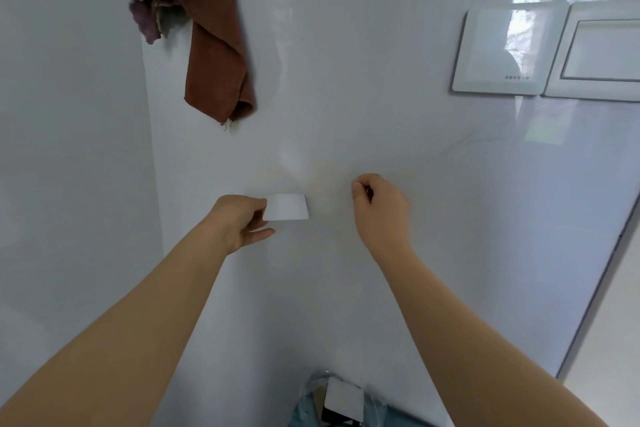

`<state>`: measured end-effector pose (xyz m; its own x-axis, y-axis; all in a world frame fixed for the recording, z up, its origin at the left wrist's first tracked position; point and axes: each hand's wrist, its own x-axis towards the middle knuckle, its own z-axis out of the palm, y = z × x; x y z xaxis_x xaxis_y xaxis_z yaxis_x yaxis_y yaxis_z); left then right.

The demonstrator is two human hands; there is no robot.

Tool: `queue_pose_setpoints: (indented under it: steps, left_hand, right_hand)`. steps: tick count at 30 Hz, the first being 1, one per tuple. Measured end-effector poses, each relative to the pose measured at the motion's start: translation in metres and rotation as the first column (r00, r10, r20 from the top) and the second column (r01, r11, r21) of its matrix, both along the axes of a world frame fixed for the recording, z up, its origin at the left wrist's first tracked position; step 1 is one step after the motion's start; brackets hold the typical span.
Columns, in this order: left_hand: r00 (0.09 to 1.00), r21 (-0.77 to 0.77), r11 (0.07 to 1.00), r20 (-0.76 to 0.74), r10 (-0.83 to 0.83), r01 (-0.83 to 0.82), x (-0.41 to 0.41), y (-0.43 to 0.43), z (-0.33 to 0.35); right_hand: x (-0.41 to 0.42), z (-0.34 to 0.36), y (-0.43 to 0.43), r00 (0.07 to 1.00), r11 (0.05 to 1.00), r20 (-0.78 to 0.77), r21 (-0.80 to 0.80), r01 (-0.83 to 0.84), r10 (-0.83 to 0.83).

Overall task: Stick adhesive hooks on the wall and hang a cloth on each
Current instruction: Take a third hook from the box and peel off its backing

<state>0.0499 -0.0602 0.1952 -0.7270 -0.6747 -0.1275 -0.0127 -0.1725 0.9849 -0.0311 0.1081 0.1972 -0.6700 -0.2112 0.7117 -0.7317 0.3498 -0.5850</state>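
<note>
Left hand (239, 218) grip: pinches white backing paper (286, 206), long axis level | right hand (379, 206) grip: curled shut, contents hidden, nearer bare wall (346, 114) | brown cloth (218, 35) hangs upper left.

1. The wall (346, 45) is plain glossy pale grey-white, with faint bluish reflections.
2. The brown cloth (218, 35) is a solid rust brown with no pattern.
3. The cloth (149, 14) beside it is grey-white with a dull purple patch at its lower end.
4. The strip (286, 207) is plain white.
5. The panels (498, 52) are white with pale grey faces.
6. The bag (311, 406) at the bottom edge is light blue, with a white and black item inside.
</note>
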Motion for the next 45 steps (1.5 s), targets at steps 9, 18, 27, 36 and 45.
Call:
queue_pose_setpoints:
  steps: [9, 18, 27, 36, 45]
  left_hand:
    - [0.962, -0.179, 0.968, 0.242, -0.127, 0.173, -0.004, 0.034, -0.051]
    - [0.911, -0.063, 0.955, 0.323, -0.257, 0.291, -0.021, 0.088, -0.113]
    - [0.895, -0.056, 0.962, 0.386, -0.224, 0.266, -0.021, 0.094, -0.155]
    - [0.862, -0.021, 0.955, 0.437, -0.257, 0.296, -0.016, 0.101, -0.179]
    - [0.859, -0.027, 0.95, 0.437, -0.268, 0.31, -0.023, 0.103, -0.184]
  right_hand:
    - [0.009, -0.048, 0.041, 0.93, 0.99, 0.367, 0.127, -0.059, 0.009]
    - [0.001, -0.124, 0.099, 0.761, 0.954, 0.624, 0.3, -0.022, -0.179]
    - [0.001, -0.185, 0.136, 0.458, 0.906, 0.831, 0.408, -0.111, -0.317]
    - [-0.006, -0.231, 0.132, 0.429, 0.844, 0.79, 0.526, -0.106, -0.439]
    - [-0.004, -0.235, 0.126, 0.571, 0.752, 0.654, 0.652, -0.095, -0.496]
